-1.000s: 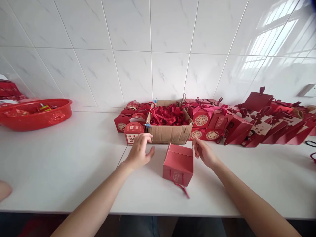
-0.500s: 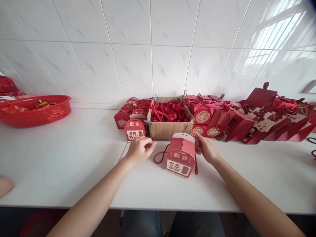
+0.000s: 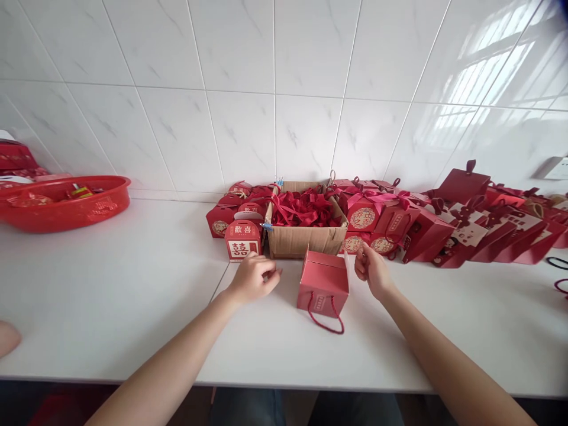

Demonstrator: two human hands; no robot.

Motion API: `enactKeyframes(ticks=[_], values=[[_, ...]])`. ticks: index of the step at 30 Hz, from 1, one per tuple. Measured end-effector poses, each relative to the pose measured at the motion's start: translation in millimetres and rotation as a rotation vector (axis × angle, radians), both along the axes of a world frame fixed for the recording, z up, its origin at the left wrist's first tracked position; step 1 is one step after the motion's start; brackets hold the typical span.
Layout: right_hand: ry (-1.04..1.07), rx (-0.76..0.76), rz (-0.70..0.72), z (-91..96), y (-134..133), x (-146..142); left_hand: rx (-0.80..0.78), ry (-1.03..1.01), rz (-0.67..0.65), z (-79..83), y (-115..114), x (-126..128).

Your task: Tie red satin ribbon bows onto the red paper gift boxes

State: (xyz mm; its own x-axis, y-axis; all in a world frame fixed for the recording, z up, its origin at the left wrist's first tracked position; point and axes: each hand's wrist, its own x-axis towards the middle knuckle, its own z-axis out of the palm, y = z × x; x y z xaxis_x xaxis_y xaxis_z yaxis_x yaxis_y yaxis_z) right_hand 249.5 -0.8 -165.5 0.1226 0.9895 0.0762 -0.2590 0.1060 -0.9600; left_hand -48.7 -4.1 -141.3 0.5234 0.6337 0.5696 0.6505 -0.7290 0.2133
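Upright on the white table stands a red gift box [image 3: 323, 290]. Its plain side with a red rope handle faces me, and its flaps at the left and right stand up. My left hand [image 3: 257, 277] hovers left of the box, apart from it, its fingers loosely curled with nothing showing in them. Close to the right flap is my right hand [image 3: 374, 272], fingers curled in and thumb against them; I see nothing held there. Behind the box sits an open cardboard carton [image 3: 306, 241] full of red ribbons [image 3: 304, 207].
Finished-looking red gift boxes [image 3: 243, 241] stand left of the carton, and ribbon-tied boxes [image 3: 361, 214] are stacked to its right. Red gift bags [image 3: 430, 236] line the wall farther right. A red plastic basin [image 3: 66, 207] is at the left. Another person's arm [image 3: 7, 339] shows at the left edge.
The gift box has turned about a quarter, so its rope-handle side faces me instead of the printed front. My right hand has drawn slightly away to the right.
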Motion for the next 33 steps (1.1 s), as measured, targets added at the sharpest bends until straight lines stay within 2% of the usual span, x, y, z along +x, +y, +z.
enactKeyframes(ticks=[5, 7, 9, 11, 13, 16, 18, 20, 24, 27, 29, 33], values=[[0.037, 0.033, 0.013, 0.8, 0, -4, -0.081, 0.075, -0.258, -1.9, -12, 8], [0.036, 0.033, 0.043, 2.1, -2, -8, -0.080, 0.052, -0.231, -8.6, -11, 15], [0.028, 0.015, 0.046, 3.2, -3, -10, -0.057, -0.001, -0.120, -14.6, -5, 18], [0.024, 0.002, 0.010, 3.9, -4, -10, -0.043, -0.056, -0.025, -16.7, 3, 14], [0.029, 0.012, -0.046, 4.1, -3, -8, -0.047, -0.089, 0.007, -14.3, 7, 7], [0.039, 0.039, -0.088, 4.0, -2, -5, -0.077, -0.072, -0.082, -7.5, 2, 1], [0.046, 0.043, -0.075, 3.6, -2, -5, -0.084, -0.023, -0.193, -5.5, -6, 5], [0.055, 0.031, -0.036, 2.7, -2, -8, -0.068, 0.003, -0.227, -7.5, -11, 13], [0.061, -0.030, 0.103, 1.7, -4, -15, -0.040, -0.086, -0.014, -15.7, -2, 25], [0.053, -0.043, 0.137, 3.2, -5, -15, -0.061, -0.155, 0.076, -14.2, 8, 17], [0.057, -0.024, 0.097, 5.3, -5, -13, -0.103, -0.153, 0.026, -8.7, 7, 8], [0.055, -0.025, 0.087, 9.6, -7, -9, -0.208, -0.064, -0.230, -1.4, -4, 2]])
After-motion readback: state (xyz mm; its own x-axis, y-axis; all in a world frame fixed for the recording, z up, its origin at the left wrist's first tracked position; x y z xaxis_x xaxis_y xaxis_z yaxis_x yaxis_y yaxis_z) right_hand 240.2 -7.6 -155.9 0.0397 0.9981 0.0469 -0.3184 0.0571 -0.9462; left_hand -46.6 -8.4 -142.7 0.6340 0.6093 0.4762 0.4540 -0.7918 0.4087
